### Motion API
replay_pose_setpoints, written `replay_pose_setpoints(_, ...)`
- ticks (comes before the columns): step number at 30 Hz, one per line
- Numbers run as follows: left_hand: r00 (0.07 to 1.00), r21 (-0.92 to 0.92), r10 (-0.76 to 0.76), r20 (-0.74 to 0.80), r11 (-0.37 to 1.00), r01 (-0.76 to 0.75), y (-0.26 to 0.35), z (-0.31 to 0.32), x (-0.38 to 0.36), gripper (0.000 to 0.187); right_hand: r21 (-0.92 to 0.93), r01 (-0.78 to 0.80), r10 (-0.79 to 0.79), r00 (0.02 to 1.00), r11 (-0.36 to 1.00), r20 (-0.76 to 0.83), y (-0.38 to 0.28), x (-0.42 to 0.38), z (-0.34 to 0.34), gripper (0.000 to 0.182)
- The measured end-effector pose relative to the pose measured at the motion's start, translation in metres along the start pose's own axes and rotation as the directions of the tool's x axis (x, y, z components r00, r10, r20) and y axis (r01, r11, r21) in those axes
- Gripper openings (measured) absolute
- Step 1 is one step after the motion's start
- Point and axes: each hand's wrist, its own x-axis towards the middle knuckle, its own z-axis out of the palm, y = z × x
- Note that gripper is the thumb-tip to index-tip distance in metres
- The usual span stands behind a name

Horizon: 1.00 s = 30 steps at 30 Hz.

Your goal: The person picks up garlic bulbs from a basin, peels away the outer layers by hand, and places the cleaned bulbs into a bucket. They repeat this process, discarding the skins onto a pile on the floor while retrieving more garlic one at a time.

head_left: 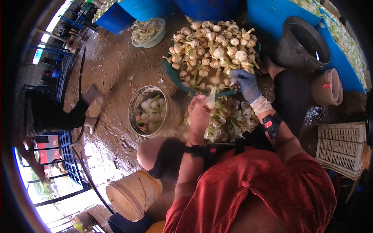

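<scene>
Between the fingertips of my bare left hand (pixel 199 112) is a pale garlic bulb (pixel 210 101) with its stem pointing up. My right hand (pixel 247 85), in a blue-grey glove, is at the right rim of a green tub (pixel 175 77). Its fingers are curled, and I cannot make out what is in them. Unpeeled garlic bulbs (pixel 217 46) are heaped in the tub, with murky water at its near side. Below my hands lies a pile of peeled garlic skins and leaves (pixel 229 120). To the left, a bucket (pixel 134 116) contains peeled white bulbs (pixel 153 110).
A bowl of garlic (pixel 161 37) stands on the wet floor beyond the bucket. Blue bins (pixel 268 15) line the back. On the right are a black tub (pixel 303 42), a pinkish bucket (pixel 326 87) and a white crate (pixel 342 147). A lidded bucket (pixel 132 196) lies near my left knee. Another person's legs (pixel 66 116) show at left.
</scene>
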Motion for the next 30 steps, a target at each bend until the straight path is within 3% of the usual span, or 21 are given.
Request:
replay_pose_setpoints(1,0.998,0.013,0.012,0.057,1.0,-0.012,-0.002,-0.004,0.002,0.016,-0.001,-0.003,0.003,1.0,1.0,-0.002,-0.012,-0.009,0.015,0.016)
replay_pose_setpoints(3,1.0,0.075,-0.002,0.021,0.997,0.0,-0.005,-0.002,0.004,0.02,-0.187,0.249,-0.182,0.932,0.95,0.314,-0.023,-0.02,0.035,0.023)
replay_pose_setpoints(4,1.0,0.138,-0.009,-0.015,0.99,0.011,-0.007,-0.001,0.004,0.025,-0.187,0.247,-0.181,0.932,0.951,0.313,-0.023,-0.02,0.035,0.023)
replay_pose_setpoints(5,1.0,0.139,-0.009,-0.017,0.99,0.012,-0.01,-0.001,0.004,0.025,-0.411,0.495,-0.305,0.842,0.766,0.445,-0.022,-0.02,0.035,0.026)
replay_pose_setpoints(6,0.996,0.309,0.08,0.039,0.947,-0.088,-0.013,0.0,0.003,0.03,-0.549,0.691,-0.36,0.718,0.47,0.596,-0.02,-0.02,0.036,0.029)
replay_pose_setpoints(7,0.982,0.464,0.156,0.11,0.865,-0.19,-0.015,-0.001,0.002,0.037,-0.548,0.69,-0.36,0.719,0.473,0.595,-0.018,-0.02,0.034,0.029)
replay_pose_setpoints(9,0.989,0.501,0.124,0.085,0.852,-0.15,-0.014,-0.001,0.0,0.045,-0.635,0.577,-0.151,0.789,0.514,0.595,-0.014,-0.02,0.028,0.034)
replay_pose_setpoints(11,0.992,0.518,0.113,0.048,0.847,-0.121,-0.011,0.003,-0.001,0.044,-0.582,0.586,-0.198,0.78,0.563,0.594,-0.008,-0.02,0.027,0.024)
replay_pose_setpoints(13,0.996,0.51,0.059,0.06,0.856,-0.081,-0.009,0.001,0.002,0.043,-0.668,0.631,-0.186,0.767,0.394,0.614,-0.017,-0.025,0.032,0.017)
replay_pose_setpoints(17,0.996,0.508,-0.01,0.089,0.86,-0.037,-0.006,0.004,0.002,0.038,-0.741,0.6,-0.112,0.794,0.302,0.597,-0.017,-0.032,0.036,0.014)
replay_pose_setpoints(20,0.995,0.559,-0.064,0.071,0.829,0.014,-0.005,0.005,0.0,0.034,-0.794,0.503,-0.035,0.851,0.34,0.524,-0.009,-0.034,0.033,0.011)
replay_pose_setpoints(22,0.994,0.583,-0.069,0.079,0.812,0.01,-0.003,0.01,-0.002,0.036,-0.736,0.385,-0.08,0.906,0.557,0.415,0.001,-0.035,0.029,0.011)
replay_pose_setpoints(23,0.994,0.606,-0.072,0.086,0.796,0.005,-0.002,0.012,-0.003,0.038,-0.736,0.383,-0.08,0.908,0.558,0.412,0.006,-0.034,0.026,0.011)
replay_pose_setpoints(25,0.993,0.577,-0.063,0.103,0.817,-0.008,-0.006,0.009,-0.002,0.041,-0.633,0.259,0.018,0.918,0.73,0.397,0.014,-0.03,0.02,0.011)
replay_pose_setpoints(30,0.99,0.478,-0.057,0.128,0.878,-0.011,-0.012,0.003,-0.001,0.048,-0.657,0.121,0.107,0.949,0.744,0.297,0.026,-0.026,0.014,0.007)
